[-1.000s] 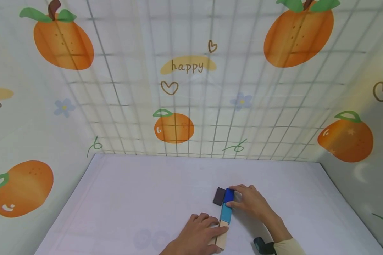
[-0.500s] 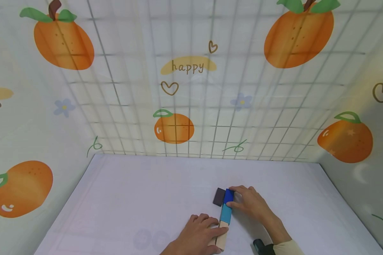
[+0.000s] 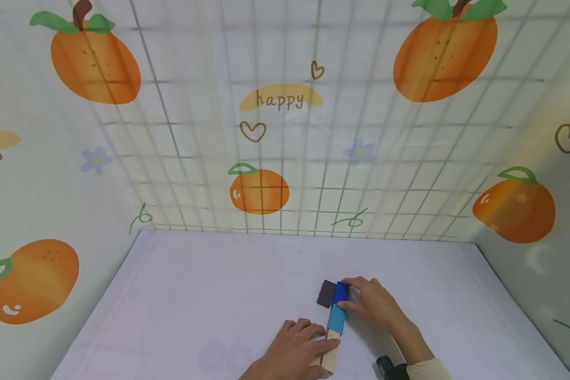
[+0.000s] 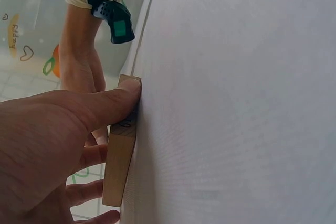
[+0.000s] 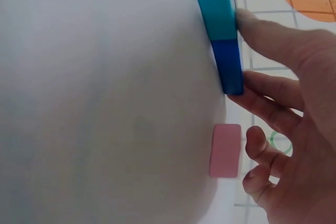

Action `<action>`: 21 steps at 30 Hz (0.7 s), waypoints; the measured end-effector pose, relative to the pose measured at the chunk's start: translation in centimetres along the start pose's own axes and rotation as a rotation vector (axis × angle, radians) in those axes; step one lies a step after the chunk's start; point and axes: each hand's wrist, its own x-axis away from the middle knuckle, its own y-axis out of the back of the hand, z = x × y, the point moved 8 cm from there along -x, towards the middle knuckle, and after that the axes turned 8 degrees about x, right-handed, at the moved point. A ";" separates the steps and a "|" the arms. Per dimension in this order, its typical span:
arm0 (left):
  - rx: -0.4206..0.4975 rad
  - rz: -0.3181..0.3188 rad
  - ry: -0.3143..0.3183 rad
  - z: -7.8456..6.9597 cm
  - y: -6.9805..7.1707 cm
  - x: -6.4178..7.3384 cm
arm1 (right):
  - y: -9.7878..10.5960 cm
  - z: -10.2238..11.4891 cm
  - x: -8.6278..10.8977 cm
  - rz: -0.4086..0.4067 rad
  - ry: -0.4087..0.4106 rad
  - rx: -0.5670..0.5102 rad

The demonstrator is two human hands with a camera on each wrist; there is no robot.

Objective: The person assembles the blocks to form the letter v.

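A row of blocks runs away from the person in the head view: a bare wooden block [image 3: 329, 362], a light blue block [image 3: 335, 320] and a dark blue block [image 3: 341, 292], lined up end to end. My left hand [image 3: 295, 348] holds the wooden one, and the left wrist view has its thumb over one end of a wooden block [image 4: 119, 166] with fingers behind. At the far end, my right hand [image 3: 374, 302] pinches the dark blue block between thumb and fingers. Seen from the right wrist, the dark blue block [image 5: 229, 66] abuts the light blue block [image 5: 216, 6].
Just left of the dark blue block lies a blackish-brown block [image 3: 326, 293]. A pink block [image 5: 226, 151] shows past the row's end in the right wrist view. The white tabletop [image 3: 209, 285] meets a fruit-printed backdrop [image 3: 275, 142] behind and at both sides.
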 end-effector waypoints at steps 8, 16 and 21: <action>0.003 0.006 0.001 0.0 0.0 0.0 | -0.1 0.0 0.1 0.008 0.000 -0.012; 0.023 0.033 0.019 0.2 -0.4 -0.2 | 0.1 0.2 0.1 0.015 -0.003 -0.005; 0.022 0.031 0.014 0.2 -0.4 -0.2 | 0.1 0.1 0.1 0.021 -0.013 -0.005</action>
